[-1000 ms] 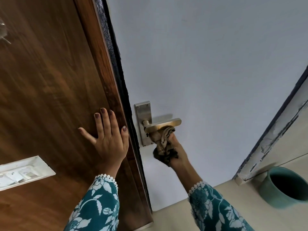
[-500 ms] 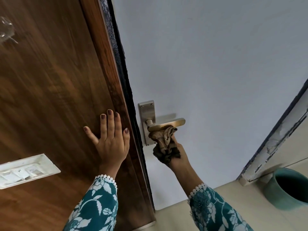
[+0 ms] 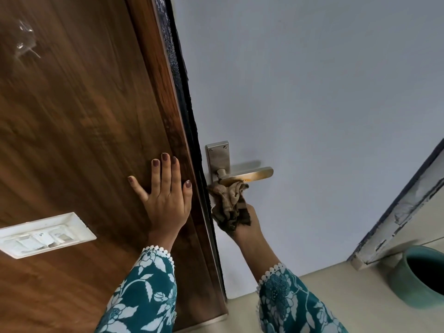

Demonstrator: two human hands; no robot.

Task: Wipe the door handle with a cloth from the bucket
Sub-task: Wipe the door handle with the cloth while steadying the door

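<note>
We are bracing the door (image 3: 84, 140) with our left hand (image 3: 165, 200), fingers spread flat, while our right hand (image 3: 242, 224), fingers bunching the cloth (image 3: 228, 200), is rubbing under the handle (image 3: 249, 175) at frame centre.

I see the crumpled brown cloth (image 3: 229, 203) pressed under the silver door handle (image 3: 249, 175); teal bucket (image 3: 419, 276) sits well apart.

Door (image 3: 72, 128) dark brown woodgrain; wall (image 3: 312, 92) pale grey-white. Handle (image 3: 249, 175) silver, orange-stained. Cloth (image 3: 230, 205) mottled brown-beige. Sleeves (image 3: 149, 292) teal, white floral print, white trim. Bucket (image 3: 413, 280) teal. Switch plate (image 3: 45, 234) white.
</note>
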